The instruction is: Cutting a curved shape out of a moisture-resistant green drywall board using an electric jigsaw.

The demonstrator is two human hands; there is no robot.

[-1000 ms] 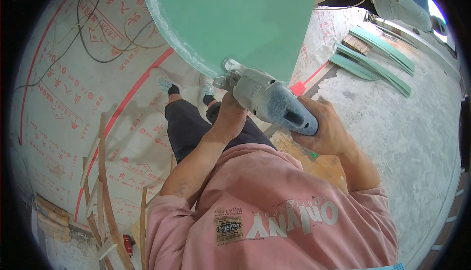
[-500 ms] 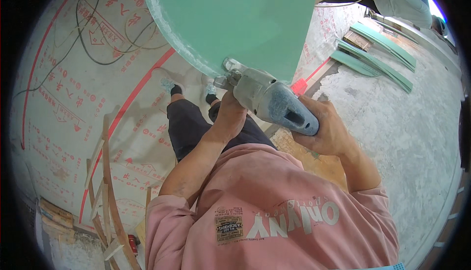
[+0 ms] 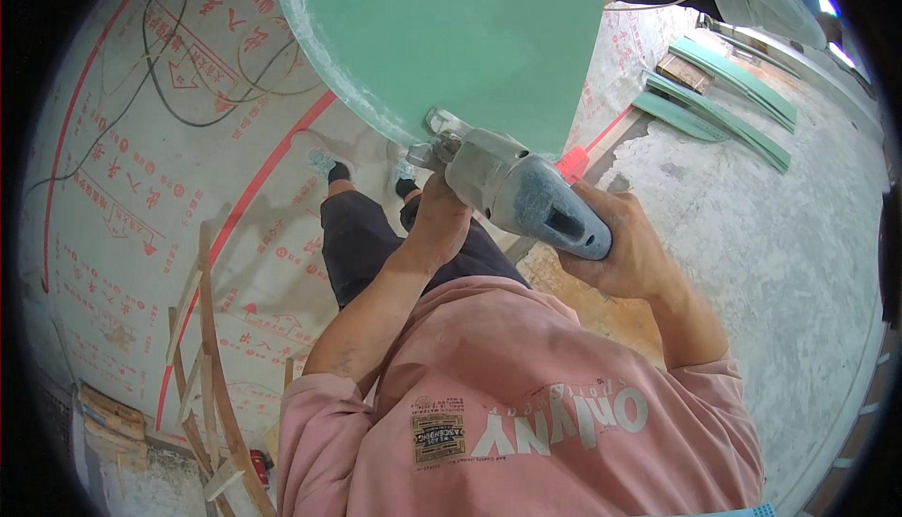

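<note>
Right hand (image 3: 628, 252) wrapped round grey power cutter (image 3: 512, 184), left hand (image 3: 440, 216) gripping its front just below green board (image 3: 451, 38); cut may wander off the curved edge if grip slips.

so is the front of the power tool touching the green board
Touching. The head view shows the metal nose of the power tool pressed against the curved lower edge of the green board, with no gap visible between them.

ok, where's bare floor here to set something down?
Bare concrete floor to the person's right, between the right hand on the power tool and the green strips. Also the printed floor sheet on the left, between the black cable and the wood strips. Crowded under the green board.
</note>
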